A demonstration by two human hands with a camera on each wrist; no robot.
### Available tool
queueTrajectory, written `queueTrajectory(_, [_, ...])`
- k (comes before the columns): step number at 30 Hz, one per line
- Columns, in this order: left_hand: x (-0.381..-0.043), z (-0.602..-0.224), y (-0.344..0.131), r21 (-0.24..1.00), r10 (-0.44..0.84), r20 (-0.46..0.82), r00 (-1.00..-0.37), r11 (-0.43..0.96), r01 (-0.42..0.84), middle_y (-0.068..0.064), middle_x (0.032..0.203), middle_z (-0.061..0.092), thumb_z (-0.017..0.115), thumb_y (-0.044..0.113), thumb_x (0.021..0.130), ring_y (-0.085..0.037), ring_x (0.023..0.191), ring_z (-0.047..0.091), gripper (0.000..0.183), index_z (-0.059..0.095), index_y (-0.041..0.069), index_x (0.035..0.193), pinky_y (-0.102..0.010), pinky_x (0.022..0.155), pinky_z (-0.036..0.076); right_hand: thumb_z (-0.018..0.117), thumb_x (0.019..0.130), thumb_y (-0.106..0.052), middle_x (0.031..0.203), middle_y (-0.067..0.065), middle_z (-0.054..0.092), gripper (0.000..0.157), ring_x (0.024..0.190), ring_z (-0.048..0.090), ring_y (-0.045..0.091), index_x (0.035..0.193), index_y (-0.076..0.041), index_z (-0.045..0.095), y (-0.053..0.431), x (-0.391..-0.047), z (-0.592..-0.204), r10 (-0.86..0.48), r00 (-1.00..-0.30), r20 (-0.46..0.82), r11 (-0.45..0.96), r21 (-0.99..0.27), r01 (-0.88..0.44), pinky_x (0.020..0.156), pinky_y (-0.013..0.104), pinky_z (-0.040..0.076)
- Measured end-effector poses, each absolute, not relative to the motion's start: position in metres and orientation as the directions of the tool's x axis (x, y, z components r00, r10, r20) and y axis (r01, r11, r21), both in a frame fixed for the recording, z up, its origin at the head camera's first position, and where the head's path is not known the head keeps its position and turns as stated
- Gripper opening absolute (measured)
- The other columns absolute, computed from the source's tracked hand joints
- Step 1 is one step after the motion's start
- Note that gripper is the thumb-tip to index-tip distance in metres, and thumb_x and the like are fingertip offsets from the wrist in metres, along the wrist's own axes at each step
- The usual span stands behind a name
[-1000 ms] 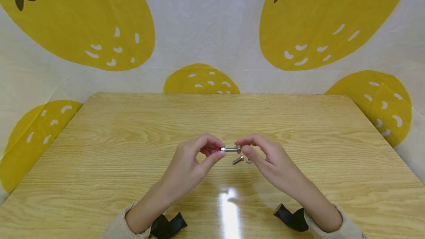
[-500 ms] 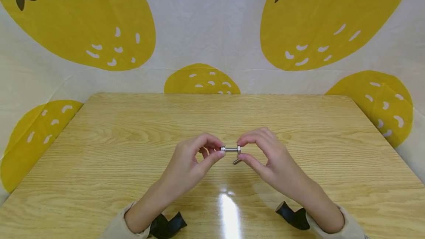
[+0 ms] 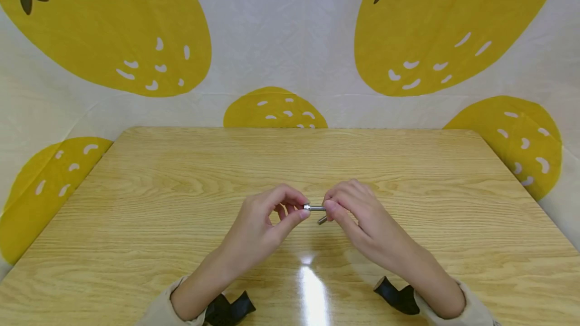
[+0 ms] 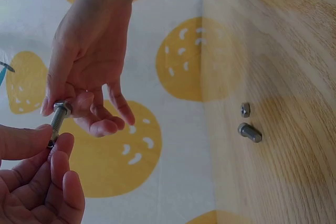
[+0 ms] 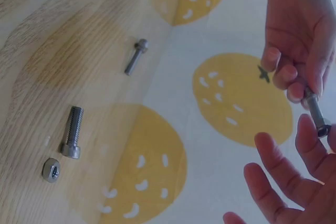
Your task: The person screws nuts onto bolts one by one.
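Observation:
Over the middle of the table, my left hand (image 3: pixel 267 218) pinches the head of a metal bolt (image 3: pixel 318 209) between thumb and fingers. The bolt lies level, its shank pointing to my right hand (image 3: pixel 364 218). Thumb and index finger of that hand are on a hex nut (image 4: pixel 63 108) at the bolt's far end. Fingers hide the nut in the head view; it shows in the left wrist view. Below on the table lies a second socket-head bolt (image 5: pixel 73 132), partly covered by the right hand in the head view. Beside it is a loose nut (image 5: pixel 51 170).
The wooden table (image 3: pixel 181 160) is glossy and shows reflections. A bolt-like shape (image 5: pixel 136 56) in the right wrist view appears to be one. Behind stands a white cloth (image 3: pixel 281 29) with yellow fruit prints. Black wrist mounts (image 3: pixel 396 296) stick out near both sleeves.
My right fingers have closed in from beside the nut, gripped it, and now sit curled over it, hiding it. The bolt and left hand have shifted slightly right and down.

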State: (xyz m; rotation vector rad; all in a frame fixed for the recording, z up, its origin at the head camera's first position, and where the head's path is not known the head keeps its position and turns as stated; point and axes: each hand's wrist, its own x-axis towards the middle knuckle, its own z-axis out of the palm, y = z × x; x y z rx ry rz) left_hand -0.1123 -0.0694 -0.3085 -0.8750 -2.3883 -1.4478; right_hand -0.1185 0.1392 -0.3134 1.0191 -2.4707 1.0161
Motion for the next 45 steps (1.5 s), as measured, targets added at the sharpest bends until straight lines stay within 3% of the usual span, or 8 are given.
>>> queueTrajectory(4, [-0.112,-0.309,-0.069,0.733,0.377,0.467,-0.800,0.341,0.588,0.006,0.079,0.065,0.067,0.013,0.085,-0.003,0.069,0.054,0.009,0.064,0.010,0.093,-0.019,0.060,0.048,0.046,0.098,-0.015,0.090,-0.013,0.060,0.024,0.094,0.051,0.007,0.078,-0.023,0.056,0.141,-0.118,-0.312,-0.471,-0.726,0.501,0.533,-0.494,-0.687,0.087,0.035,0.037])
queueTrajectory(7, [-0.112,-0.308,-0.069,0.736,0.373,0.461,-0.805,0.347,0.581,0.006,0.080,0.064,0.067,0.013,0.086,-0.003,0.069,0.053,0.009,0.064,0.011,0.094,-0.019,0.060,0.048,0.057,0.093,-0.021,0.098,-0.013,0.060,0.004,0.100,0.050,0.008,0.092,-0.022,0.060,0.144,-0.117,-0.309,-0.467,-0.749,0.470,0.543,-0.516,-0.663,0.087,0.036,0.039])
queueTrajectory(11, [-0.112,-0.307,-0.070,0.732,0.369,0.458,-0.809,0.360,0.579,0.007,0.080,0.064,0.067,0.014,0.086,-0.003,0.070,0.053,0.009,0.064,0.011,0.094,-0.019,0.061,0.048,0.072,0.082,-0.017,0.110,-0.009,0.058,0.033,0.108,0.047,0.011,0.111,-0.018,0.058,0.147,-0.116,-0.303,-0.510,-0.715,0.478,0.520,-0.491,-0.699,0.090,0.035,0.041])
queueTrajectory(14, [-0.112,-0.306,-0.070,0.732,0.370,0.457,-0.809,0.360,0.578,0.007,0.080,0.064,0.066,0.014,0.086,-0.003,0.070,0.053,0.009,0.064,0.011,0.095,-0.019,0.061,0.048,0.074,0.078,-0.012,0.110,-0.005,0.058,0.035,0.109,0.047,0.013,0.109,-0.015,0.058,0.147,-0.116,-0.301,-0.531,-0.670,0.518,0.489,-0.459,-0.742,0.094,0.032,0.038])
queueTrajectory(32, [-0.111,-0.306,-0.070,0.726,0.375,0.473,-0.797,0.347,0.594,0.005,0.079,0.064,0.067,0.013,0.086,-0.003,0.070,0.054,0.009,0.063,0.010,0.093,-0.019,0.061,0.049,0.060,0.091,-0.021,0.105,-0.006,0.059,0.003,0.101,0.047,0.013,0.092,-0.017,0.060,0.144,-0.121,-0.308,-0.537,-0.607,0.586,0.468,-0.392,-0.792,0.088,0.035,0.033])
queueTrajectory(35, [-0.111,-0.307,-0.070,0.724,0.381,0.475,-0.794,0.344,0.598,0.006,0.080,0.064,0.066,0.014,0.086,-0.003,0.071,0.054,0.009,0.063,0.011,0.094,-0.019,0.061,0.049,0.054,0.095,-0.019,0.103,-0.006,0.059,0.011,0.099,0.047,0.013,0.086,-0.020,0.059,0.142,-0.121,-0.309,-0.536,-0.602,0.592,0.457,-0.396,-0.797,0.088,0.035,0.033])
queueTrajectory(41, [-0.109,-0.307,-0.068,0.726,0.377,0.467,-0.800,0.353,0.590,0.007,0.082,0.065,0.067,0.015,0.086,-0.003,0.071,0.053,0.009,0.064,0.012,0.094,-0.019,0.061,0.047,0.043,0.099,-0.013,0.097,-0.009,0.060,0.026,0.097,0.050,0.010,0.078,-0.019,0.059,0.140,-0.119,-0.312,-0.498,-0.669,0.552,0.504,-0.444,-0.741,0.088,0.032,0.034])
queueTrajectory(45, [-0.109,-0.307,-0.068,0.726,0.374,0.468,-0.801,0.354,0.590,0.007,0.081,0.064,0.066,0.015,0.086,-0.003,0.071,0.053,0.009,0.064,0.012,0.094,-0.019,0.060,0.047,0.045,0.099,-0.013,0.098,-0.008,0.061,0.019,0.098,0.051,0.009,0.088,-0.016,0.061,0.143,-0.117,-0.309,-0.460,-0.717,0.524,0.532,-0.484,-0.695,0.088,0.033,0.037])
